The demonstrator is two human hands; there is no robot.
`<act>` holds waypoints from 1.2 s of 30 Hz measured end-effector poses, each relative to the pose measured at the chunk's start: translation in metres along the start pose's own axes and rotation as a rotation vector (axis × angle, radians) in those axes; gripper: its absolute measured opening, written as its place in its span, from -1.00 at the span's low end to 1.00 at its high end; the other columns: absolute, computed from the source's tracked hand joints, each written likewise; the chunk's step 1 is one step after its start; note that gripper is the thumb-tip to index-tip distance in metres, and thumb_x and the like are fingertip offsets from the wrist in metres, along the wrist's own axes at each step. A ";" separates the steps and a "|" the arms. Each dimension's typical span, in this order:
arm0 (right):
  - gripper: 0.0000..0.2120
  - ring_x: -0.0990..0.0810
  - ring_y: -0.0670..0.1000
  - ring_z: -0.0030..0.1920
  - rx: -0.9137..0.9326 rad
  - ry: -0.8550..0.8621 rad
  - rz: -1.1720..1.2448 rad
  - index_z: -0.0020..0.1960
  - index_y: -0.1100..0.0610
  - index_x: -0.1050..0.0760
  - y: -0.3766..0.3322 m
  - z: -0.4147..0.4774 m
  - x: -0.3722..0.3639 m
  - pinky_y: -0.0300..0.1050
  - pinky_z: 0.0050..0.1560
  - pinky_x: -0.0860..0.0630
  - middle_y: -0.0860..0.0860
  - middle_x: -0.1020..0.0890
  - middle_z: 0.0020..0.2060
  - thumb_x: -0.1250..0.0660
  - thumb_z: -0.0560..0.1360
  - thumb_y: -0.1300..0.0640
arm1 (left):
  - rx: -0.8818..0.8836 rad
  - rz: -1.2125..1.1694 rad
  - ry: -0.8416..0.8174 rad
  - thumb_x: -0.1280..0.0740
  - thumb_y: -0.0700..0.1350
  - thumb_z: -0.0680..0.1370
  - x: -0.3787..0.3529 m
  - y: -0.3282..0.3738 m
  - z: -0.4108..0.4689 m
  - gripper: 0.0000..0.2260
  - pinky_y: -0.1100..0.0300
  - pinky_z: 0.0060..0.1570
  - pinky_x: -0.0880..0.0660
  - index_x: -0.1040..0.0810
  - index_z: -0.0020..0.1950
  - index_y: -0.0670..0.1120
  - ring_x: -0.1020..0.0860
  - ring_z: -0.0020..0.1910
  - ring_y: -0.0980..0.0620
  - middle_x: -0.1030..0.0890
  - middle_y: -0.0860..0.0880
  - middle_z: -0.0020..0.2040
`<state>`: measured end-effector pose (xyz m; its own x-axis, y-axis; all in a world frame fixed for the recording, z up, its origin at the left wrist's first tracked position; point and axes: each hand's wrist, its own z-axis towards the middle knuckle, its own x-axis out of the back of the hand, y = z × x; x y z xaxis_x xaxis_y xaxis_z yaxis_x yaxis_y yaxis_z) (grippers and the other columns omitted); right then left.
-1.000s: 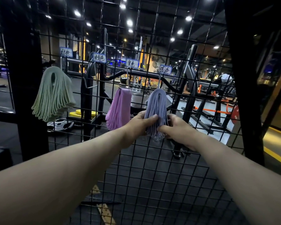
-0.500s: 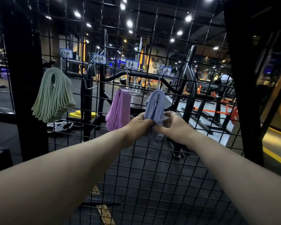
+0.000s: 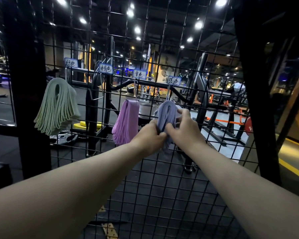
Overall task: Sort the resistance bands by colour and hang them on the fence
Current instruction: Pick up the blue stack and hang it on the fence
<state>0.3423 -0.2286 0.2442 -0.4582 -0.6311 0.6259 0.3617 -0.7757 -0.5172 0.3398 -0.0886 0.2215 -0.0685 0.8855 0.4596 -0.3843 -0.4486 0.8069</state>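
Since a second ago the right hand [image 3: 183,128] has been raised along the blue bands [image 3: 167,112]. Its fingers are now curled round the bundle's upper right edge, while the lower part is pinched by the left hand [image 3: 150,135]. The bundle is hung on the wire fence [image 3: 162,187] beneath the rightmost label [image 3: 174,81] and is judged to be getting a last tidying. The bands are seen as flat, matte, rubbery loops, draped fanwise. Pink bands [image 3: 126,121] and green bands [image 3: 57,107] are hung to the left.
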 end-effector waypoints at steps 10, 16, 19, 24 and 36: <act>-0.49 -0.60 0.11 0.12 0.055 0.044 -0.024 0.36 0.10 -0.31 -0.009 0.008 0.004 0.07 0.10 -0.57 0.07 -0.57 0.20 -0.36 0.53 -0.10 | -0.093 0.204 0.145 -0.20 0.02 0.54 0.005 0.013 0.009 -0.34 -0.19 0.10 -0.55 0.03 0.58 0.10 -0.50 0.21 -0.19 -0.31 -0.16 0.41; -0.76 -0.63 0.13 -0.10 0.118 0.081 -0.131 0.18 0.08 -0.47 -0.012 0.012 0.009 0.04 -0.11 -0.61 0.06 -0.66 -0.07 -0.30 0.55 0.04 | -0.183 0.396 0.222 -0.16 0.03 0.63 0.007 0.020 0.013 -0.42 -0.17 0.06 -0.55 -0.01 0.59 -0.02 -0.48 0.24 -0.15 -0.30 -0.12 0.41; -0.81 -0.60 0.16 -0.18 0.175 0.109 -0.173 0.15 0.11 -0.52 -0.013 0.013 0.011 -0.02 -0.21 -0.54 0.09 -0.64 -0.17 -0.27 0.57 0.11 | -0.192 0.426 0.265 -0.17 -0.02 0.64 0.008 0.020 0.022 -0.54 -0.13 0.03 -0.57 -0.20 0.53 -0.06 -0.55 0.14 -0.14 -0.47 -0.15 0.31; -0.69 -0.62 0.21 -0.03 0.234 0.142 -0.195 0.31 0.13 -0.52 -0.013 0.016 0.011 0.06 -0.06 -0.58 0.16 -0.66 -0.01 -0.24 0.59 0.14 | -0.208 0.429 0.297 -0.18 -0.14 0.65 0.005 0.016 0.023 -0.80 -0.02 -0.06 -0.59 -0.42 0.26 -0.11 -0.63 0.00 -0.13 -0.63 -0.14 0.04; -0.50 -0.60 0.22 0.14 0.252 0.090 -0.254 0.50 0.13 -0.31 -0.012 0.007 0.011 0.09 0.06 -0.57 0.17 -0.61 0.20 -0.28 0.59 0.04 | -0.165 0.374 0.285 -0.18 -0.14 0.61 0.006 0.020 0.019 -0.87 0.00 -0.08 -0.59 -0.46 0.09 -0.13 -0.61 -0.10 -0.10 -0.62 -0.11 -0.05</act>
<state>0.3384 -0.2258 0.2610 -0.6244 -0.4231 0.6565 0.4105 -0.8929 -0.1850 0.3495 -0.0946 0.2471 -0.4693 0.6758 0.5683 -0.4246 -0.7370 0.5259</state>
